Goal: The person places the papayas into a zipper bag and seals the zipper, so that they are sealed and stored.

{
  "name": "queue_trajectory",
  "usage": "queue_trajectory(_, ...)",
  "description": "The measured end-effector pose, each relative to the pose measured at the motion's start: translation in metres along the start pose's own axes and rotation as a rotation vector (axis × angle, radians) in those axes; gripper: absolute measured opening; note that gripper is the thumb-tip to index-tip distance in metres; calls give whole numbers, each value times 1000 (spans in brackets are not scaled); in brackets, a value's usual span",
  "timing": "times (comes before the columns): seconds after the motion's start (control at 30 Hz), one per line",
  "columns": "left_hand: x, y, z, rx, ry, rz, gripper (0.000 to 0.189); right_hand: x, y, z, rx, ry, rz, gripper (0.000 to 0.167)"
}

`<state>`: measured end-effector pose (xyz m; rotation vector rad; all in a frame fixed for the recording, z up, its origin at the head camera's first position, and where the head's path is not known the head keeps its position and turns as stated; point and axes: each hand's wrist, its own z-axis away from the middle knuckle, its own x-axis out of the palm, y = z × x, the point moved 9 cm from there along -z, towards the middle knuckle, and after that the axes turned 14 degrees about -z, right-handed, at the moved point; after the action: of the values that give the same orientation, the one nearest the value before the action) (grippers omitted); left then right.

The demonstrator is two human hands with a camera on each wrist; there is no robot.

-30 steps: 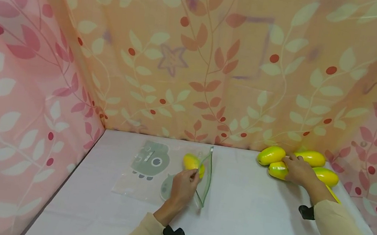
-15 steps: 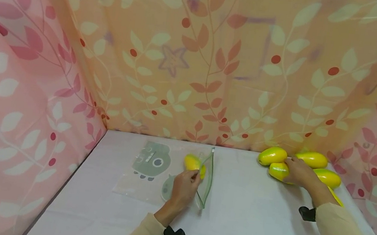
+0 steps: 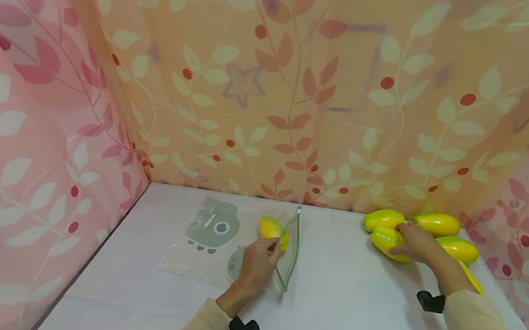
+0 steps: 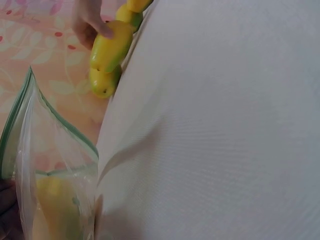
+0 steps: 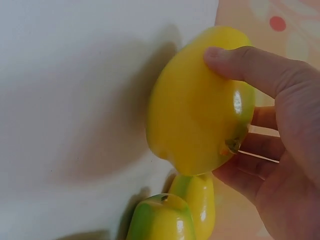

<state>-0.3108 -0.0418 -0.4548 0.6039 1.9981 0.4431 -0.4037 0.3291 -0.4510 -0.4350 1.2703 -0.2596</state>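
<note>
My left hand pinches the open mouth of a clear zip bag with a green seal strip and a grey-green cartoon print. Inside that bag, near its mouth, lies one yellow mango. At the far right of the table my right hand grips another mango, green-tinged and glossy; the right wrist view shows the thumb over its top and the fingers along its other side. The left wrist view has the bag's mouth gaping towards the mangoes.
More yellow-green mangoes cluster round the right hand: one at the back left, one behind, and others to the right, partly behind the arm. A floral curtain rises along the back edge of the white table.
The mango in my right hand has shifted slightly left and turned at an angle. My left hand and the bag stay in place.
</note>
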Motion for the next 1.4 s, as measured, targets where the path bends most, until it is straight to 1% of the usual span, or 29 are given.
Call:
queue_trajectory(0.1,0,0,0,-2,-2,-4,18,1,-3,4,-7,-1,-50,93)
queue_trajectory(0.27,0,1,1,2,1,-4,17,5,-9,7,-60,2,-106,86)
queue_trajectory(0.43,1,0,1,0,-3,1,17,8,-15,10,-83,-3,-134,84)
queue_trajectory(0.53,0,1,0,2,-5,1,17,8,-20,13,-80,-2,-146,84)
queue_trajectory(0.67,1,0,0,-2,-15,-4,18,9,-29,16,-87,-1,-179,82)
queue_trajectory(0.9,2,-1,0,-9,-18,-2,18,14,-44,17,-146,6,-231,79)
queue_trajectory(1.07,1,-1,1,0,-15,1,18,18,-50,18,-152,9,-252,79)
queue_trajectory(1.17,1,-1,1,2,-17,2,19,20,-59,20,-177,3,-281,73)
queue_trajectory(1.3,3,-2,1,-13,-29,-1,19,21,-73,23,-209,6,-309,65)
queue_trajectory(1.4,3,-2,1,-22,-36,-2,19,23,-78,25,-201,9,-316,68)
